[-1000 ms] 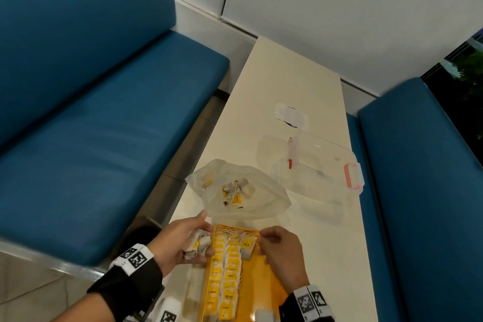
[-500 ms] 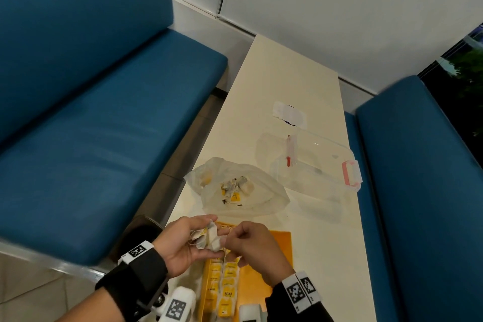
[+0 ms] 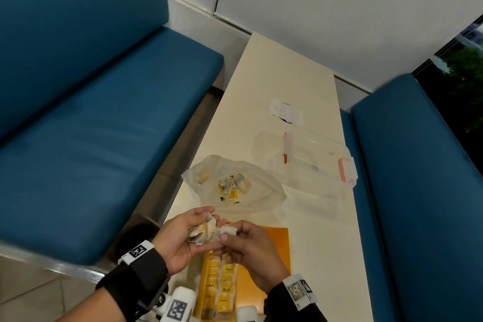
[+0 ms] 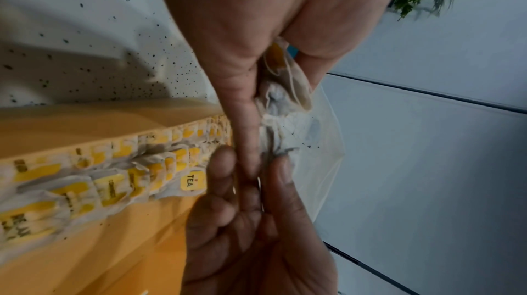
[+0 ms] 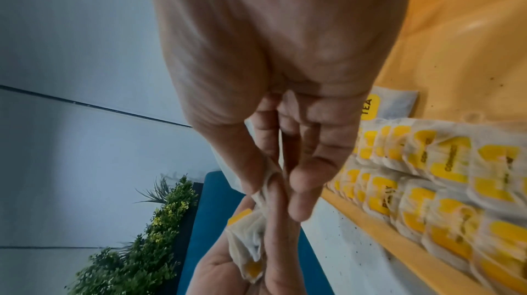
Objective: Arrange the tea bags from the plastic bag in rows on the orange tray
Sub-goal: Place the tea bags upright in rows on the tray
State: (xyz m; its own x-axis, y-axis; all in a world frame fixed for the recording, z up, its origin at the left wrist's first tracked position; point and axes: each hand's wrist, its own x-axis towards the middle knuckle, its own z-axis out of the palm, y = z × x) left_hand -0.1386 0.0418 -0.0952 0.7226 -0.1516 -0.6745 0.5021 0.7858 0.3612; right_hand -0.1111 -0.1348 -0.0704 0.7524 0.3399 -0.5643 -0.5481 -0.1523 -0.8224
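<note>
A small crumpled clump of white paper tea bags with yellow tags [image 3: 202,230] sits in the curled fingers of the left hand [image 3: 180,240], raised above the near end of the flat orange plastic tray [image 3: 274,251]. The right hand [image 3: 251,251] meets it from the other side, thumb and forefinger pinching one white tea bag [image 3: 228,230] at the clump's edge; the wrist views show the pinch closed on the paper, with the other fingers loosely curled.

Directly beneath both hands, two rows of tea bags already laid down [image 3: 222,285] run along the left part of the tray, overlapping one another with yellow tags up; one tag reads "TEA" in the left wrist view. The tray's part under the right wrist is bare orange.

Just beyond the fingertips lies the crumpled translucent plastic bag [image 3: 235,185], open, with a few more tea bags [image 3: 232,185] inside. Further out and to the right of the right hand stands a clear plastic box with pink latches [image 3: 321,162], and beyond that a small white paper scrap [image 3: 286,114]. All rest on a long cream table [image 3: 282,68] between blue padded benches [image 3: 91,138].
</note>
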